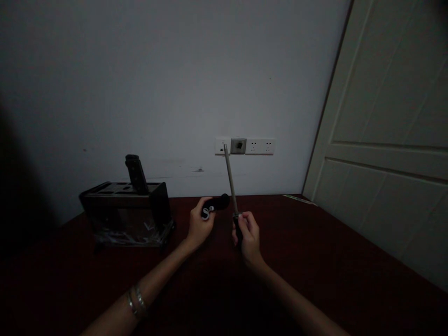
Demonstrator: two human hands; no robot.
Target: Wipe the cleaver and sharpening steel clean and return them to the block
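My right hand is closed around the black handle of a sharpening steel. The long grey rod points up and slightly left, its tip overlapping the wall sockets from this viewpoint. To the left, the fingers of my left hand are wrapped round a black curved thing with a rounded end and a whitish curl near my fingers; its kind is unclear in the dim light. A small gap separates it from the rod. Further left stands a black knife block, with one black handle sticking up from its slotted top.
Both hands are above a dark red-brown table. Behind it, the pale wall carries a row of sockets and switches. A white panelled door borders the table on the right. A thin pale strip lies near the back right edge.
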